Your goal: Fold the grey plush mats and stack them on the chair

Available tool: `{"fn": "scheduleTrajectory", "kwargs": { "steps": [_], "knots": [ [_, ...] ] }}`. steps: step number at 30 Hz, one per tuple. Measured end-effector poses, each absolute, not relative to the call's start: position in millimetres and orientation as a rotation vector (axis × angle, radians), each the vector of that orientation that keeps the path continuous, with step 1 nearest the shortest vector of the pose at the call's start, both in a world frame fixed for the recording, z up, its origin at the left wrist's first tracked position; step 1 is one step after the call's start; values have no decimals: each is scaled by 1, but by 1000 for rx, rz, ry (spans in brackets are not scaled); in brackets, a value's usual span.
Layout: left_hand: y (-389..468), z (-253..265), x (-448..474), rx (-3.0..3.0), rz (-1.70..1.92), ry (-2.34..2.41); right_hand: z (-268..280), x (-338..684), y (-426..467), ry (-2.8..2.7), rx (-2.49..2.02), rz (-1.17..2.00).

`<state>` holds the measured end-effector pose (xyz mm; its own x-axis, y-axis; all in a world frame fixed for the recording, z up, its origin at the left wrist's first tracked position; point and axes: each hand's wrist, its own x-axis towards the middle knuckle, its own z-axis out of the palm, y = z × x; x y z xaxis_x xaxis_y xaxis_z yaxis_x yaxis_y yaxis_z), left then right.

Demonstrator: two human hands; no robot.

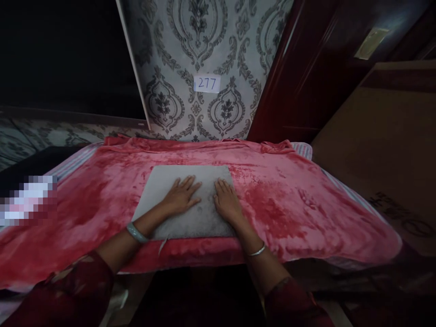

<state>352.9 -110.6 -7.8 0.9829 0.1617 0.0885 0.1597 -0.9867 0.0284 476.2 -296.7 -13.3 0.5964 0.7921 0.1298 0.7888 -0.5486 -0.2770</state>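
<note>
A square grey piece of cloth (pixel 204 222) lies flat near the front edge of a red plush blanket (pixel 272 204). My left hand (pixel 180 196) rests palm down on its middle, fingers spread. On the right part of the cloth lies my right hand (pixel 226 200), flat, with its fingers stretched out close together. Neither hand grips anything. A loose pale thread (pixel 163 245) hangs from the front edge of the cloth.
The blanket covers an ironing-board-like table with a striped cover (pixel 302 150) showing at its corners. Behind stand a patterned wall with a paper label (pixel 207 84) and a dark screen (pixel 68 59). A large cardboard box (pixel 381 150) stands at the right, before a dark red door (pixel 306 68).
</note>
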Motion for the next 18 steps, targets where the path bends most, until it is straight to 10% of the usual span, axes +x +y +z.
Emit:
{"fn": "scheduleTrajectory", "kwargs": {
  "steps": [18],
  "knots": [
    [-56,29,388,2981,47,722,24,526,-227,-1225,-2612,-84]
  ]
}}
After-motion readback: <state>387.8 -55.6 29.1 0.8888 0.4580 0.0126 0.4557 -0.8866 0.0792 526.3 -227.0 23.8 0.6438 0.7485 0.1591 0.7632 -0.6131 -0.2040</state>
